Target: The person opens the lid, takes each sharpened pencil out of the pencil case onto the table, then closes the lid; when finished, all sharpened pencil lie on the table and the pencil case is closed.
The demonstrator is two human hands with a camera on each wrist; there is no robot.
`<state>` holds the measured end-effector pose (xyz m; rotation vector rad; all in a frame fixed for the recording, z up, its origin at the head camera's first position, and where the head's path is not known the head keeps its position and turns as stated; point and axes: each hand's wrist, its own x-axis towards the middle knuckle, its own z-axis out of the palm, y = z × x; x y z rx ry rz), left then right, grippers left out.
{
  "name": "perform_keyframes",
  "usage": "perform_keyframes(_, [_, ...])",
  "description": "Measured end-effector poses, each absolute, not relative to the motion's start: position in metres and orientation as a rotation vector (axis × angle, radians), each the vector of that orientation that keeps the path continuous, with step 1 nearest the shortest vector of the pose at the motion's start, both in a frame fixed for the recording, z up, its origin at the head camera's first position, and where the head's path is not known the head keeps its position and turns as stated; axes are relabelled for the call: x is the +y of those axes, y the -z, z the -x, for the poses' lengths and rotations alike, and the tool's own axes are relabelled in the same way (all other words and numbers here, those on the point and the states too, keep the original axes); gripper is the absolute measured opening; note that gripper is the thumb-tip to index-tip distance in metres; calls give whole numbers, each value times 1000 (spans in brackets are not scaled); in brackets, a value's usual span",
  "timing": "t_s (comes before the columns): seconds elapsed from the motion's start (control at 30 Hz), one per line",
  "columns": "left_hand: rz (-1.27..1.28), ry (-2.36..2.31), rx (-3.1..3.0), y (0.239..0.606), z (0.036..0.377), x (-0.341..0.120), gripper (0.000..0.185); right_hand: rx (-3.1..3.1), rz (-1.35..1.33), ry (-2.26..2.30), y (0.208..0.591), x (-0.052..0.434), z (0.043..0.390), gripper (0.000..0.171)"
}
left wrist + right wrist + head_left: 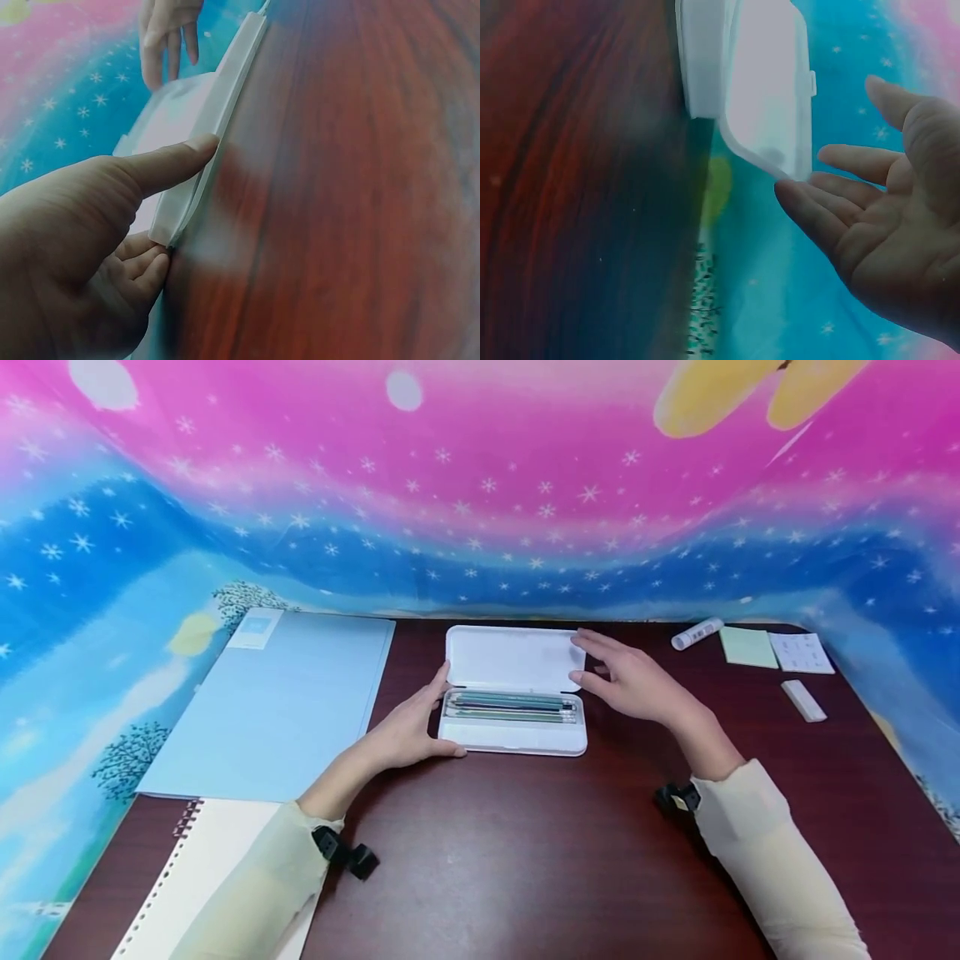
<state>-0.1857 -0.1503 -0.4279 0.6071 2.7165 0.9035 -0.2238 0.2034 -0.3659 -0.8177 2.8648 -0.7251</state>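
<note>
At the far left a light blue folder (285,702) lies flat on the dark wooden table (525,860), its near edge overlapping a spiral notebook (210,868) that runs off toward the front corner. Just right of the folder, the left hand (408,731) rests at the left end of a white pencil case (514,737): the thumb lies along the case's upper left edge, and in the left wrist view the thumb (169,161) presses on the side wall while the other fingers curl under the corner, so the hand grips that end. The case sits in the middle of the table with its lid (513,658) swung back and lying open toward the wall, and a row of pencils (510,707) (packed side by side, lengthwise) fills the tray. The right hand (633,681) is at the right end of the lid, fingers straight and spread, fingertips at the lid's edge, holding nothing; the right wrist view shows the open palm (889,225) just beside the lid's corner. Farther right, well apart from the case, lie a glue stick (697,633), a green sticky note pad (748,647), a white card (801,653) and a white eraser (803,701).
</note>
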Motion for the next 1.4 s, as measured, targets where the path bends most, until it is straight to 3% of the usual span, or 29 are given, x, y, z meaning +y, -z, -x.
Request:
perform_keyframes(0.2, [-596, -802, 2714, 426, 182, -149, 101, 2708, 713, 748, 377, 205, 247, 69])
perform_keyframes(0.3, [-597, -781, 2730, 426, 182, -149, 96, 2661, 667, 726, 382, 204, 254, 71])
perform_keyframes(0.7, [-530, -749, 2758, 422, 181, -146, 98, 2630, 653, 550, 389, 197, 256, 74])
perform_keyframes(1.23, [-548, -754, 2774, 424, 182, -147, 98, 2822, 683, 830, 362, 207, 226, 53])
perform_keyframes(1.4, [-539, -755, 2786, 424, 182, -148, 98, 2721, 694, 904, 363, 201, 220, 39])
